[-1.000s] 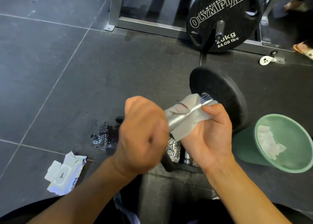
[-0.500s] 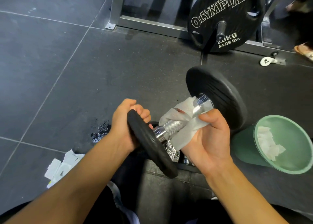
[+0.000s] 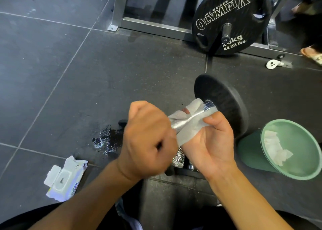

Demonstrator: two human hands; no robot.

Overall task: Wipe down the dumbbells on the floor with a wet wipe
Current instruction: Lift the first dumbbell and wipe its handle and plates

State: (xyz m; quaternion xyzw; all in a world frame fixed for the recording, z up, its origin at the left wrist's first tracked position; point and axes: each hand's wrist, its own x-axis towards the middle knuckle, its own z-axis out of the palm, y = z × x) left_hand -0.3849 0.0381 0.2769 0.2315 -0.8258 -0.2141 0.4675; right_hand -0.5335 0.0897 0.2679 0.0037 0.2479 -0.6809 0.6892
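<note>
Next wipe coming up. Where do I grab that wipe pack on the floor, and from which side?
Pinch the wipe pack across its two long edges, coming straight down from above. It lies flat on the floor with its lid flap hinged open toward the left, so stay off that flap: it would likely just bend.

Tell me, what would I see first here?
In the middle, two hands hold up a dumbbell: the right hand wraps a white wet wipe round its shiny handle while the left hand grips the near end. At the top right stands a big black weight plate marked OLYMPIA, and a green bin with crumpled wipes sits at the right.
</note>
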